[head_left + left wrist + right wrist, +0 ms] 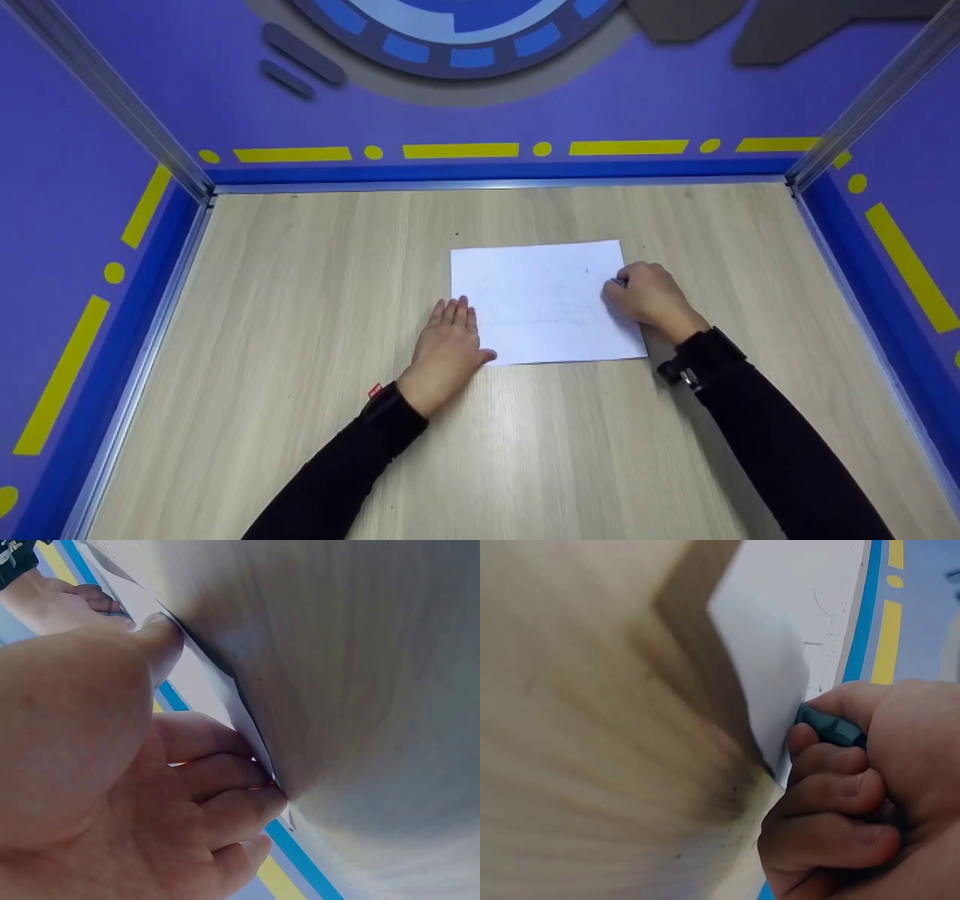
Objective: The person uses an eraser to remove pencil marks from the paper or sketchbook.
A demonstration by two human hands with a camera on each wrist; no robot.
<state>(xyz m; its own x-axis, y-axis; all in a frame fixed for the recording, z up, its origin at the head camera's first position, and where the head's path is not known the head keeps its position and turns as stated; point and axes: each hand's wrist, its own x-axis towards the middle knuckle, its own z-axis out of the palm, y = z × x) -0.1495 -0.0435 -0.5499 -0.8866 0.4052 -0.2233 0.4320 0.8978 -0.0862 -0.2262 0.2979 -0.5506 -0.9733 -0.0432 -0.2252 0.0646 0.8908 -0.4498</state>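
A white sheet of paper (540, 307) lies on the wooden table, with faint grey marks and one small dark mark near its upper right. My left hand (448, 345) rests flat on the sheet's lower left edge, fingers straight and thumb out to the side. Over the right edge of the paper, my right hand (651, 298) pinches a small, dark blue-green, lumpy piece (830, 727) between thumb and curled fingers. Much of that piece is hidden inside the fist. In the right wrist view, a short line and a curved stroke show on the paper (769, 652).
The wooden table (315, 300) is bounded by metal rails and blue-purple panels (480, 120) with yellow dashes at the back and both sides. Small dark specks (735, 821) lie on the table near the sheet's edge.
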